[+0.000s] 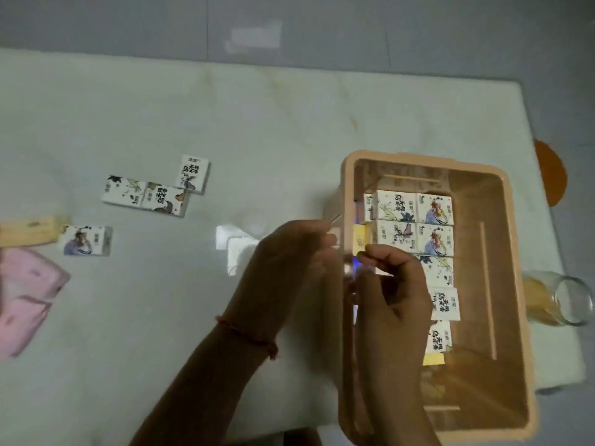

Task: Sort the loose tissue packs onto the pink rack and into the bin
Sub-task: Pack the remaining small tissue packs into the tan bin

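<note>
tissue packs (165, 201) still to be sorted lie loose on the counter (257, 123), four in all: one just beside the pale yellow block (29, 233), three in a touching cluster further back. all are well to the left of both hands. the pink rack (29, 284), blurred at the far left edge, is nearer to them than the hands are.

the left hand (289, 252) hangs just outside the bin's left wall with its fingers bunched; whether it holds anything cannot be told through the blur. the right hand (392, 284) is over the bin (418, 157), fingers curled on what looks like a blurred pack (357, 268) at that wall.

the likely slip is here: the pack sits right at the rim, so a loose pinch could tip it out onto the counter, or a hurried push could knock the packed rows (415, 220) askew. a shove on the bin could also bump the glass jar (560, 300), which seems to lie on its side against the right wall.
</note>
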Demonstrator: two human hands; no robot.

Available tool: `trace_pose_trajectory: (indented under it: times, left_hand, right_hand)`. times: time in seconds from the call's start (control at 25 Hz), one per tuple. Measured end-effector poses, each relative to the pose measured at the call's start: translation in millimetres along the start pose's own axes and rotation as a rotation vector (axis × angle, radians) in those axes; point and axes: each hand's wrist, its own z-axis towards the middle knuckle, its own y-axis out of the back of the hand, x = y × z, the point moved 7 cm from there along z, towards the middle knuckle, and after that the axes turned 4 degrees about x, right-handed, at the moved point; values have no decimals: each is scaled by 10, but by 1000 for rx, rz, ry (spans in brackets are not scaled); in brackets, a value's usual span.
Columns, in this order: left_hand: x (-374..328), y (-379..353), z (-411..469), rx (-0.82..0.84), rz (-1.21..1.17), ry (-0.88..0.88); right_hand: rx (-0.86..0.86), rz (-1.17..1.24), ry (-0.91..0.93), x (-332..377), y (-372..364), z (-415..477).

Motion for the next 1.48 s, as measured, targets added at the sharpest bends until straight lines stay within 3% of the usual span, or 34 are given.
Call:
trace_pose_trajectory:
  times: [0.08,0.16,0.24,0.36,0.48,0.6,0.76,0.92,1.04,1.2,1.32,1.48]
  left_hand:
    - [63,821,-115,-299,48,76]
    - [192,1672,-297,-575,311,165]
    - [368,2311,-513,-760,539,233]
    - [690,3051,-891,-909,780,325]
    - [968,3375,-1111,-933,816,416]
    - [1125,3418,-1158,-841,971,458]
    - [1357,3407,-1102,-687,1082,536]
    - [1398,3283,-1048,-692,1089,512]
    - [1205,3191,-1000,-804,1098,366]
    - [953,2959,-660,-589,1188,254]
    - [769,2823,-305,-479,1314,164]
    - [432,2856,317,-452,1591,85]
  right_hand:
    - [178,-24,105,158,-528,-105]
    - [452,-179,131,93,-1240,-201]
    - [692,-417,125,-135,-1897,-277]
    - [810,-762,267,-462,-2814,-381]
    - [885,-970,567,-613,-3550,-692]
    - [945,-1153,765,-865,-3969,-953]
    - [969,-1391,805,-1167,-4161,-917]
    - [794,-1331,852,-1174,-3916,-845]
    - [680,-1202,679,-1227,-3468,-704]
    - [474,-899,314,-1327,-2788,-356]
    - [329,-833,138,-1355,-2403,-55]
    - [409,-837,71,-1308,-2199,146]
